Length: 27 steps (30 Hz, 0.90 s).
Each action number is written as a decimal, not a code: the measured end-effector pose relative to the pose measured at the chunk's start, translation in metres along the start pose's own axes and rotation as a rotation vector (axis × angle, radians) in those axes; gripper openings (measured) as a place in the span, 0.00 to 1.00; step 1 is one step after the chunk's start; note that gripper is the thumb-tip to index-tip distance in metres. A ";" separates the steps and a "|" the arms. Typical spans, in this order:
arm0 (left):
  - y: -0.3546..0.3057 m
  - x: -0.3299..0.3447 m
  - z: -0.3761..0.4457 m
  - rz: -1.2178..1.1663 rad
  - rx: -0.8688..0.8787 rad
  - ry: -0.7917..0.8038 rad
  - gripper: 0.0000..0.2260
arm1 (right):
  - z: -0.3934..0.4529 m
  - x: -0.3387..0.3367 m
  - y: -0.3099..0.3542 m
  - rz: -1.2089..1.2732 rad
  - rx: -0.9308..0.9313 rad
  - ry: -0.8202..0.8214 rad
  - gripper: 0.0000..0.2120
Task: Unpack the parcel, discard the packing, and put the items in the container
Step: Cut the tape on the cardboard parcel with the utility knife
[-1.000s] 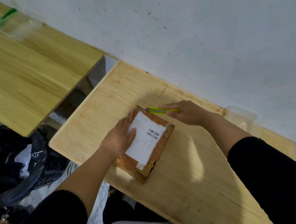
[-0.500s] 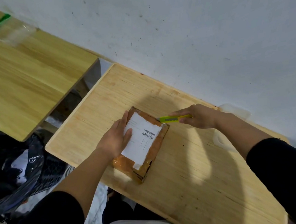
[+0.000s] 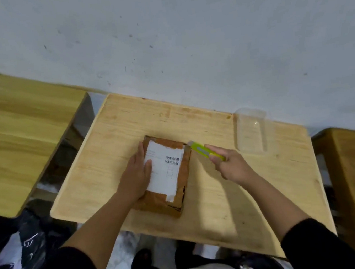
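Grey plaster wall (image 3: 184, 36), scuffed and speckled, is seen across the whole upper half; against it a pale wooden table (image 3: 127, 121) is set, with a darker wooden table (image 3: 20, 132) off at 9 o'clock and a brown wooden piece (image 3: 352, 161) at 3 o'clock. Near the table's centre a taped brown parcel (image 3: 177, 190) is laid flat, its white shipping label (image 3: 164, 168) (barcode toward the far right corner) facing up; the near right edge of the cardboard looks torn. The parcel's left side is covered by the left hand (image 3: 136, 179), palm down, fingers spread and pressed flat on the label and tape. At 2 o'clock from the parcel, the right hand (image 3: 231, 166) is closed around a yellow-green utility knife (image 3: 204, 151), thumb and forefinger laid along the handle; the knife's tip is brought to the parcel's far right corner, though whether the blade is touching cannot be told. A clear plastic container (image 3: 251, 131) is stood at 2 o'clock on the table, close to the wall, well apart from the parcel and empty so far as can be seen. Black sleeves (image 3: 326, 248) are worn on both forearms. Below the table edge, at 8 o'clock, a black plastic bag (image 3: 20, 247) is noted on the floor.
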State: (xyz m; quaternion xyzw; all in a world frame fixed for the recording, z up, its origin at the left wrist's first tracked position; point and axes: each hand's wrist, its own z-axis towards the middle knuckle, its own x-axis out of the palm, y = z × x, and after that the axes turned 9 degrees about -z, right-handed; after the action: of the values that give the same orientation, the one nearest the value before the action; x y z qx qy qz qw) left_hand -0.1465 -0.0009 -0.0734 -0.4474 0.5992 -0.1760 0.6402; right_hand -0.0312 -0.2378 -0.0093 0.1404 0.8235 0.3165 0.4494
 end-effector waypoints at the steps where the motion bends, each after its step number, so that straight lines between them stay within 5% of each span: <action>1: 0.001 -0.002 0.000 -0.013 0.006 0.018 0.27 | -0.012 0.014 -0.003 0.064 0.060 -0.052 0.18; 9: 0.021 -0.013 -0.006 -0.040 0.090 0.157 0.28 | -0.082 0.078 0.012 0.413 0.375 -0.289 0.17; 27: 0.021 -0.014 -0.010 -0.126 0.104 0.166 0.27 | -0.077 0.085 0.039 0.422 0.391 -0.289 0.17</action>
State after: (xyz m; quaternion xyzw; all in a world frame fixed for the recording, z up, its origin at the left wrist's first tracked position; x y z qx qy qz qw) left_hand -0.1649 0.0176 -0.0796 -0.4341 0.6109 -0.2835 0.5984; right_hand -0.1445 -0.1948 -0.0086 0.4352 0.7490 0.2154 0.4508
